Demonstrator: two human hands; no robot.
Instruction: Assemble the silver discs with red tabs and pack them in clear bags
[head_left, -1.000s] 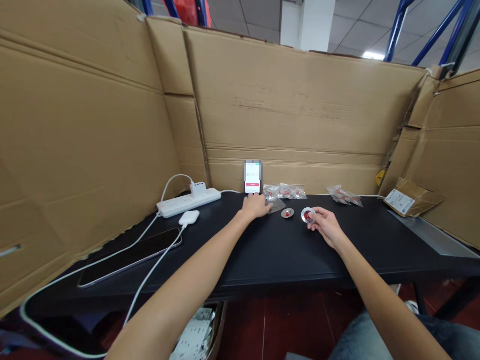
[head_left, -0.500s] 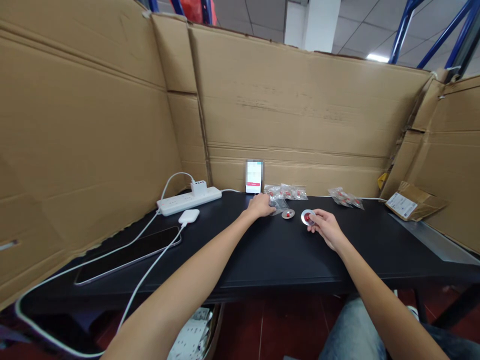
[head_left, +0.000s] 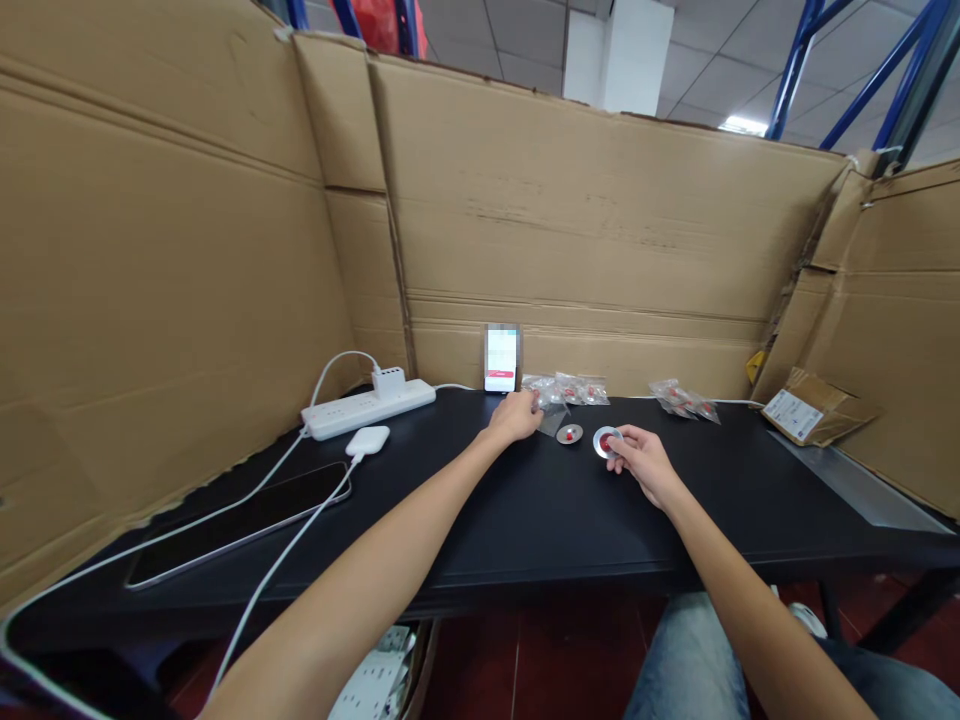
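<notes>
My right hand [head_left: 643,464] is closed on a round silver disc with a red centre [head_left: 599,441], held by its edge just above the black table. A second silver disc with a red middle [head_left: 570,434] lies flat on the table between my hands. On the left, my left hand [head_left: 516,416] has its fingers closed at the edge of a clear plastic bag [head_left: 553,419]. Its fingertips are partly hidden. Behind that bag lie several clear packets with red bits inside [head_left: 574,389]. More such packets [head_left: 684,400] lie farther right.
A lit phone [head_left: 502,358] leans on the cardboard wall [head_left: 600,230]. On the left are a white power strip [head_left: 367,408], a white charger [head_left: 367,440], a dark tablet-like device [head_left: 240,525] and loose cables. A brown labelled parcel [head_left: 817,408] sits at the right.
My left hand has gone from lying flatter over the plastic bag to fingers curled at its edge. My right hand still holds the disc. The whole view has shifted slightly.
</notes>
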